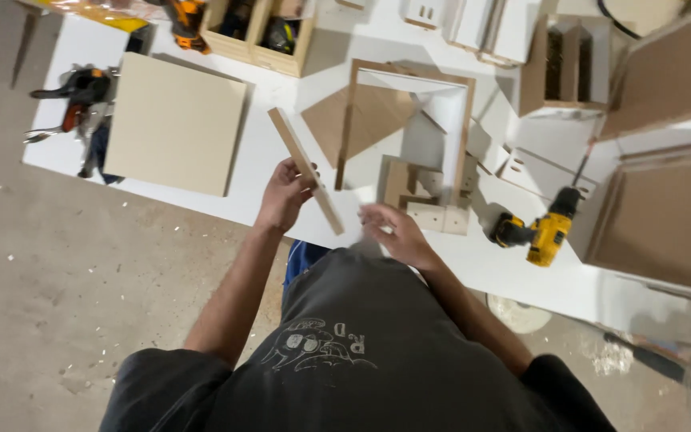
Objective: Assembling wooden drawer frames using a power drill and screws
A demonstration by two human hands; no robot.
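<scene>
- My left hand (284, 194) clasps the narrow board (306, 170) mid-length, tilted above the white table (281, 152).
- My right hand (393, 232) is blurred, apparently empty; fingers spread.
- Board looks stiff and light; I'd hold its edges.

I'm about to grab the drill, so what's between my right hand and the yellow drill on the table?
In the head view, only bare white table separates the right hand from the yellow drill.

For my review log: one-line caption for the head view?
Left hand grips a wood strip over the white table; right hand blurred beside it.
</scene>
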